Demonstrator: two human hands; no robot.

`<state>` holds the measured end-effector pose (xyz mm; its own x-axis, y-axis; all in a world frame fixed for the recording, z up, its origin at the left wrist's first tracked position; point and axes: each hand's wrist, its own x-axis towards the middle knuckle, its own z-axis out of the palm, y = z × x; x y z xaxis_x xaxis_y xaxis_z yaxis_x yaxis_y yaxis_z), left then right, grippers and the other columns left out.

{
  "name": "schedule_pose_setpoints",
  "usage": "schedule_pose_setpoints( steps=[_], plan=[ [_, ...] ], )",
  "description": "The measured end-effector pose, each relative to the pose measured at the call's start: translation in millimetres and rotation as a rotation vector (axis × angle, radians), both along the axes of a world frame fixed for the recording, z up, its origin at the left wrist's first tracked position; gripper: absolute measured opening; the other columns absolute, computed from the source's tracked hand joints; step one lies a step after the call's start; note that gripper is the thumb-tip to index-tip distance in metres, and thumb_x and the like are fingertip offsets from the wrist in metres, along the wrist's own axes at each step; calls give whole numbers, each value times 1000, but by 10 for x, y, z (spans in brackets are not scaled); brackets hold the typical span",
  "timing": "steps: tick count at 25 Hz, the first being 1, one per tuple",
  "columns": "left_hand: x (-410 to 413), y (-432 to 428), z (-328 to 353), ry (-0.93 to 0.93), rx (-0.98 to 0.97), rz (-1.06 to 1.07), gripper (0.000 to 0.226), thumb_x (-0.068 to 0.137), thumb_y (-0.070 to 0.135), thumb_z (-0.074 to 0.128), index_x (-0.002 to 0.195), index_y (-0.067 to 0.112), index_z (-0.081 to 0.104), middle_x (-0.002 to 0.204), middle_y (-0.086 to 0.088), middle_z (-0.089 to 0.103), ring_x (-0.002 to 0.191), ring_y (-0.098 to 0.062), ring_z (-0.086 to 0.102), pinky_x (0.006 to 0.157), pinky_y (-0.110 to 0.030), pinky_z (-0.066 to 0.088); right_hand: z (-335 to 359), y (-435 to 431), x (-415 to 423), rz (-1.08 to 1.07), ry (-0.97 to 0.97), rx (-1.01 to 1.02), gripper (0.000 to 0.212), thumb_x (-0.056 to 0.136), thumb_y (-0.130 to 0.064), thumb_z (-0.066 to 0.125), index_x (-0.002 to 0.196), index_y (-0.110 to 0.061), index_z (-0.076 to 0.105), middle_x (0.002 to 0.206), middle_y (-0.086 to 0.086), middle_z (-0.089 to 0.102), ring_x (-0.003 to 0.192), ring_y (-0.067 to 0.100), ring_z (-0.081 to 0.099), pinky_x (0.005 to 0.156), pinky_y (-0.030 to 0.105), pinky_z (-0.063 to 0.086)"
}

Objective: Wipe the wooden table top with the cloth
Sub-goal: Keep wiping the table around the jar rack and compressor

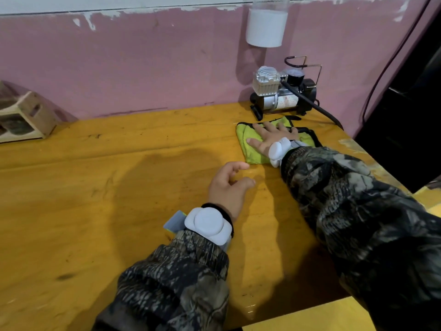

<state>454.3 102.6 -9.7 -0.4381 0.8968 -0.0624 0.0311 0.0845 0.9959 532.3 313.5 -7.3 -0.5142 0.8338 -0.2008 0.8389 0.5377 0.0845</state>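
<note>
A yellow-green cloth (249, 152) with a dark border lies folded on the far right of the orange wooden table top (119, 187). My right hand (272, 137) lies flat on the cloth, fingers spread and straight, pressing it down. My left hand (229, 185) rests on the bare wood just left of and nearer than the cloth, fingers loosely curled, holding nothing. Both wrists carry white devices over camouflage sleeves.
A small air compressor (281, 94) with a black hose stands against the pink wall just behind the cloth. A wooden rack (23, 115) sits at the far left. A white cylinder (266, 27) hangs on the wall. The table's right edge (358, 144) runs close by.
</note>
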Motion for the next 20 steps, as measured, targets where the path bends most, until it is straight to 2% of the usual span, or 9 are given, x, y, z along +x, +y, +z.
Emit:
schedule_pose_setpoints(
  steps=[4,6,9,11,14,20],
  plan=[
    [-232,-70,3,48,-4,75,26,64,27,59,79,48,60,113,3,60,109,-21,56,81,-37,48,-8,-98,-166,-72,73,-3,69,95,-68,19,155,-39,1,166,-3,0,150,35,0,115,64,3],
    [-391,-99,12,75,-24,123,29,67,24,59,78,50,59,115,0,60,105,-32,58,80,-42,52,-56,-153,-251,-50,65,14,70,93,-71,16,154,-39,1,166,-3,1,150,35,0,114,65,3],
    [-647,-154,48,108,-41,171,29,70,21,57,78,49,59,117,-6,61,93,-36,60,66,-33,48,-101,-224,-375,-50,91,15,71,92,-73,14,154,-40,2,166,-3,2,150,35,1,114,65,3],
    [-770,-189,71,141,-46,177,27,69,23,57,78,48,59,114,-4,61,101,-39,58,74,-39,49,-120,-277,-464,-47,99,25,72,91,-74,13,154,-41,3,166,-4,4,150,34,2,114,65,3],
    [-937,-275,81,159,-56,190,27,72,21,58,78,47,58,114,-4,60,106,-41,56,79,-43,50,-143,-371,-637,-40,111,24,75,89,-76,13,154,-41,5,166,-4,5,150,34,3,114,65,3],
    [-1301,-478,45,196,-54,239,28,78,18,59,77,45,57,113,2,58,105,-38,57,76,-37,48,-169,-562,-1017,-36,130,7,78,86,-81,14,153,-42,6,166,-4,5,150,34,3,113,66,1]
  ],
)
